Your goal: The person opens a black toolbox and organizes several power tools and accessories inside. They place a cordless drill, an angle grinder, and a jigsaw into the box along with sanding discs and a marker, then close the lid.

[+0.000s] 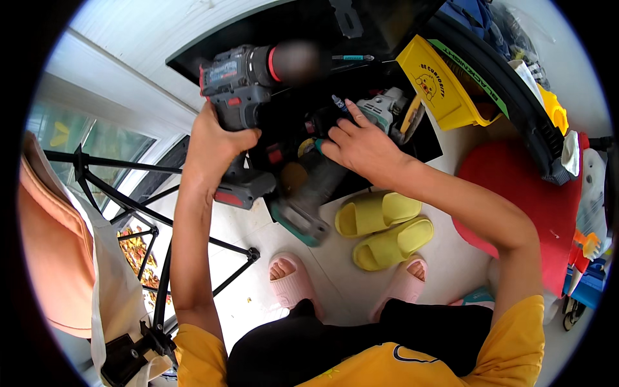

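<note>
My left hand grips the handle of a grey and red cordless drill, its chuck pointing right and blurred. A slim driver bit with a teal sleeve shows beyond the chuck; whether it sits in the chuck is unclear. My right hand is over a dark and teal cordless power tool, fingers bent and index finger extended. A small blue-grey tip shows beside those fingers; its hold is hidden. Right of it lies a white and teal angle grinder, in a black open box.
A yellow bin stands right of the box, beside a black curved bar bearing writing. Yellow slides lie by my feet. A black folding frame is at left, a red seat at right.
</note>
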`<action>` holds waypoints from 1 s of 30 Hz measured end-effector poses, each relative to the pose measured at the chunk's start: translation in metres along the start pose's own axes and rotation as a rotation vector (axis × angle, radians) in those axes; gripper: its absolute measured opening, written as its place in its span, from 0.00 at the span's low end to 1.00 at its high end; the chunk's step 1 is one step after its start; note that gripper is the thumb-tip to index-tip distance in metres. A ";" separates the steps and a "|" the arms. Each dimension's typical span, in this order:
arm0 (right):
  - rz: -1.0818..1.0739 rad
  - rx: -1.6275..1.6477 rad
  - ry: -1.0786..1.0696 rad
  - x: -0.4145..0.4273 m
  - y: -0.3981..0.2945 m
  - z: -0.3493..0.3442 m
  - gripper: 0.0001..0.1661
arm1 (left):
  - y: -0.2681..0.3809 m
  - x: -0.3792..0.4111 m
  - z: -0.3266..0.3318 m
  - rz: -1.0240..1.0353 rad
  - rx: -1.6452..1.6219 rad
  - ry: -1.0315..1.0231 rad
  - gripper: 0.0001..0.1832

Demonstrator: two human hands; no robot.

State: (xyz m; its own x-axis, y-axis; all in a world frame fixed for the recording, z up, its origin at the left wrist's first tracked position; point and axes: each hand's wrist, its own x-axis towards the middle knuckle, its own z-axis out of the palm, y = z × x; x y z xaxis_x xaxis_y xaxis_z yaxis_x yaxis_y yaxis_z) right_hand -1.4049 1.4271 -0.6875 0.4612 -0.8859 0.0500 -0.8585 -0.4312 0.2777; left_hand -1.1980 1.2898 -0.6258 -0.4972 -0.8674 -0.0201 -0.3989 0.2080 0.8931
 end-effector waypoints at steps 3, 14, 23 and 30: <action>-0.231 -0.025 -0.039 -0.014 0.001 -0.005 0.15 | 0.005 0.005 -0.004 0.014 0.036 0.043 0.21; -1.243 -0.171 -0.152 0.033 0.030 -0.018 0.07 | -0.002 0.004 -0.003 0.017 -0.103 0.087 0.25; -1.454 -0.152 -0.113 0.069 0.050 0.031 0.08 | -0.005 0.006 -0.009 -0.122 -0.210 0.076 0.25; -1.624 -0.133 -0.119 0.069 0.078 0.054 0.10 | -0.017 0.011 -0.006 -0.098 -0.203 0.083 0.26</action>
State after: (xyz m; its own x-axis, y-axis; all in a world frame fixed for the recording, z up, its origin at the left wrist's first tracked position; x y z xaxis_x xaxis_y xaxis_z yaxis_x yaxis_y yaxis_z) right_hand -1.4527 1.3232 -0.7142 0.7849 0.4474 -0.4287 0.5105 -0.8591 0.0379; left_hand -1.1922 1.2746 -0.6385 -0.3957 -0.9147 -0.0820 -0.2748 0.0328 0.9609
